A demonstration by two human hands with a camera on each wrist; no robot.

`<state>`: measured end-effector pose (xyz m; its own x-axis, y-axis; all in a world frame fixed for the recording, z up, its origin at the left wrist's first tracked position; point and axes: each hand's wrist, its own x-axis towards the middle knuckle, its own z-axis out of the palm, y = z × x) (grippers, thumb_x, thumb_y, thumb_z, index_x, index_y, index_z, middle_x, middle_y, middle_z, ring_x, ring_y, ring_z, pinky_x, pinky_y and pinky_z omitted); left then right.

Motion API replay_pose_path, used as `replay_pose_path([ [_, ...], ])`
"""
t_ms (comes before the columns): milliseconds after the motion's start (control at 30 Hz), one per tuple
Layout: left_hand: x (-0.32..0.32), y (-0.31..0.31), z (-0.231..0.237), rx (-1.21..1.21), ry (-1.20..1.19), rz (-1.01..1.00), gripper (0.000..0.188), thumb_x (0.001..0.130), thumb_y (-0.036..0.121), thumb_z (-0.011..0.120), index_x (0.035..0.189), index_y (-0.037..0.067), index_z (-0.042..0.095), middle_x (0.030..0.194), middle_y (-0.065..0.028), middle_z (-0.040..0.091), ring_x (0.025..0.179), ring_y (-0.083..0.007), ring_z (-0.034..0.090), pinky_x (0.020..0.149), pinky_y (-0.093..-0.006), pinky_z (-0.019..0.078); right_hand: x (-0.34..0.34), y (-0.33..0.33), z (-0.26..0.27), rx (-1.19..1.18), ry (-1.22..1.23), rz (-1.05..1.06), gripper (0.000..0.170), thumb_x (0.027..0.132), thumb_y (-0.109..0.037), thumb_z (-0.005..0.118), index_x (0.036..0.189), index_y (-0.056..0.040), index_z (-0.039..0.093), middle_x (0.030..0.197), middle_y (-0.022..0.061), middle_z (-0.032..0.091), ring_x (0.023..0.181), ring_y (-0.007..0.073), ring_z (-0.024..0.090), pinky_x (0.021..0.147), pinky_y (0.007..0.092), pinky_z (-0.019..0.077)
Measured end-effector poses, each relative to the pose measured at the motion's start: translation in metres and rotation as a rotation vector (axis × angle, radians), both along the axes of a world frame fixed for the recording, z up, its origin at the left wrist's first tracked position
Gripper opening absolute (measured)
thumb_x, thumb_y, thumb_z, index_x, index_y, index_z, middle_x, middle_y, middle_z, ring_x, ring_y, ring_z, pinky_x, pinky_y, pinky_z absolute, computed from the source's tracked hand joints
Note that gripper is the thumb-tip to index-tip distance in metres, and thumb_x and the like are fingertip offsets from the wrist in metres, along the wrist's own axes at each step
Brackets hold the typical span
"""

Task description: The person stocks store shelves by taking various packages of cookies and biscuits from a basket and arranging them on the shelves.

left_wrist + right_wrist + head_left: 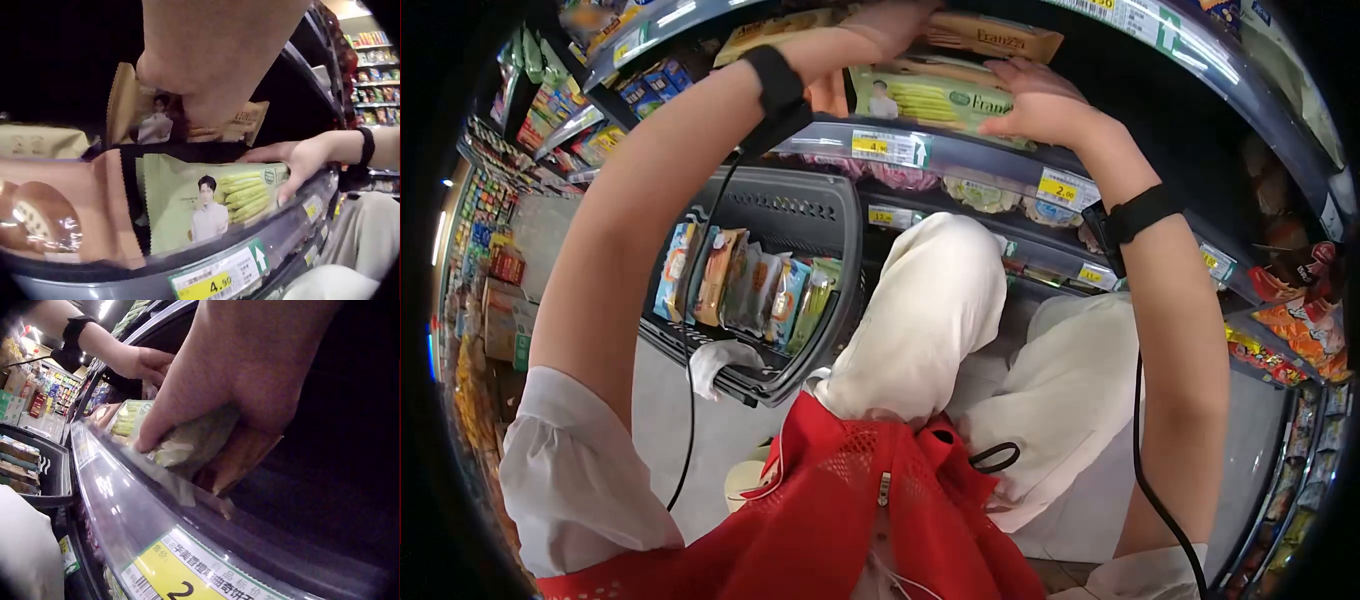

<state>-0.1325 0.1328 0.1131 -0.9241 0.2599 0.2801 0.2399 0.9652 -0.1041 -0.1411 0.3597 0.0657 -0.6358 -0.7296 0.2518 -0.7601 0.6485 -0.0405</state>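
On the shelf, a green packet of stick biscuits (930,97) stands upright behind the clear front lip. My right hand (1045,103) holds its right end, thumb on the front face and fingers behind, as the left wrist view shows. Behind it stands a brown Franzzi biscuit packet (153,119). Its top edge is gripped by my left hand (200,81), which covers the packet's middle; the fingertips are partly hidden. At the left in that view is an orange-brown biscuit packet (56,209), untouched.
A dark shopping basket (850,230) with several upright snack packets (745,285) stands below the shelf at left. Price tags (885,147) line the shelf lip. Lower shelves hold round clear-wrapped packs (980,193). My knees (945,290) are close to the shelf.
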Motion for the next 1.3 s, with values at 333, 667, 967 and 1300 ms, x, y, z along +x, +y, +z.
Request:
replay_pose_path([
  [333, -0.061, -0.016, -0.032, -0.005, -0.398, -0.266, 0.036, 0.090, 0.016, 0.044, 0.125, 0.006, 0.044, 0.114, -0.0174, 0.056, 0.099, -0.0263, 0.055, 0.089, -0.0353, 0.0410, 0.012, 0.000, 0.015, 0.074, -0.083, -0.053, 0.080, 0.066, -0.044, 0.070, 0.125, 0.0017, 0.042, 0.129, 0.0202, 0.042, 0.121, 0.0299, 0.039, 0.100, 0.0373, 0.0341],
  [667, -0.014, -0.003, -0.001, -0.020, -0.478, -0.148, 0.044, 0.095, 0.035, 0.031, 0.121, 0.003, 0.047, 0.116, -0.0190, 0.054, 0.102, -0.0301, 0.051, 0.092, -0.0378, 0.0376, 0.010, 0.004, 0.016, 0.046, 0.130, -0.106, 0.091, 0.069, -0.057, 0.061, 0.136, -0.0027, 0.030, 0.141, 0.0191, 0.026, 0.132, 0.0298, 0.024, 0.108, 0.0397, 0.0214],
  [967, 0.024, -0.013, 0.002, 0.266, -0.013, -0.528, 0.035, 0.090, 0.024, 0.044, 0.113, -0.001, 0.050, 0.103, -0.0238, 0.056, 0.096, -0.0377, 0.054, 0.083, -0.0389, 0.0433, 0.002, -0.025, 0.014, 0.105, 0.087, -0.004, 0.085, 0.069, -0.052, 0.064, 0.131, -0.0022, 0.036, 0.131, 0.0194, 0.041, 0.121, 0.0317, 0.040, 0.100, 0.0407, 0.0331],
  [1300, 0.199, -0.115, -0.033, 0.091, -0.252, -0.318, 0.014, 0.084, 0.016, 0.054, 0.086, 0.003, 0.058, 0.076, -0.0117, 0.058, 0.072, -0.0308, 0.057, 0.064, -0.0372, 0.0459, 0.004, -0.021, 0.008, 0.125, 0.197, -0.029, 0.081, 0.072, -0.049, 0.064, 0.134, -0.0054, 0.033, 0.135, 0.0163, 0.036, 0.124, 0.0307, 0.037, 0.102, 0.0401, 0.0327],
])
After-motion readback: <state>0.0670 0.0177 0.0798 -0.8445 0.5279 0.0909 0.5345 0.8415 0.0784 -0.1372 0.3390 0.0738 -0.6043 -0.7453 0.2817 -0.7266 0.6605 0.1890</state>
